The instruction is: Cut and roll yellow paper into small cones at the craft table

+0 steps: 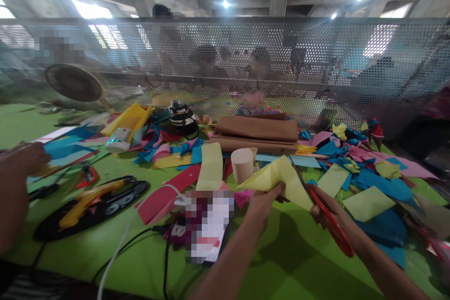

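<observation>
My left hand (269, 201) pinches a sheet of pale yellow paper (272, 176) above the green table, its thumb on top. My right hand (328, 211) is closed around red-handled scissors (332, 225). Their blades point up and away, lying along the right edge of the yellow sheet. Just behind the sheet stands a cream paper roll (242, 166). A pale yellow strip (210, 166) lies to its left, and another yellow piece (369, 203) rests to the right of my right hand. Below my left wrist's side is a phone (214, 232) with a blurred screen.
Folded brown paper (256, 129) lies at the back, before a perforated metal screen (225, 65). At left are another person's hand (31, 159), a yellow glue gun (86, 201) on a black tray, and cables (121, 243). Blue paper scraps (386, 187) lie at right.
</observation>
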### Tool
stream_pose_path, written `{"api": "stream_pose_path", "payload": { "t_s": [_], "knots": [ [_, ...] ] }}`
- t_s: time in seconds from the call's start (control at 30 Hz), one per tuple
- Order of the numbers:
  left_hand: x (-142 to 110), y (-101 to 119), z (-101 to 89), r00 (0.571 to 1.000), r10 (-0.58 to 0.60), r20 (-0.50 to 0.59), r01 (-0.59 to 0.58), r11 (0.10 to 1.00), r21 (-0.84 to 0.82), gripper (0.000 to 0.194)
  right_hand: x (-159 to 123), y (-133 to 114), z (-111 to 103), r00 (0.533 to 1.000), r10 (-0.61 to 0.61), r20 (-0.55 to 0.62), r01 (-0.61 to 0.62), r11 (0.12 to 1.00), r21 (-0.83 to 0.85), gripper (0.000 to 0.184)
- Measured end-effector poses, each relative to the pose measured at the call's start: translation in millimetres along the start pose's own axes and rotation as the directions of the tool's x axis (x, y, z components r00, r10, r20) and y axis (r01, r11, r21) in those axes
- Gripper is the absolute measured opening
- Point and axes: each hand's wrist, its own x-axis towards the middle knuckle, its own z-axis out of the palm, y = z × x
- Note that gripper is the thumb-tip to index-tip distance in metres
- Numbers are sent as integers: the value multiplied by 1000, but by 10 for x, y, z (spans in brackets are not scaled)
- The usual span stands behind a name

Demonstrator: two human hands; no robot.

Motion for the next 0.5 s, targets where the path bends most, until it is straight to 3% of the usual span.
{"api": "stream_pose_path", "payload": {
  "t_s": [0.5],
  "knots": [
    [18,-25,-26,1000,-23,2,23,1000,-5,51,5,-91,38,1000,26,-7,-26,999,22,53]
  ]
}}
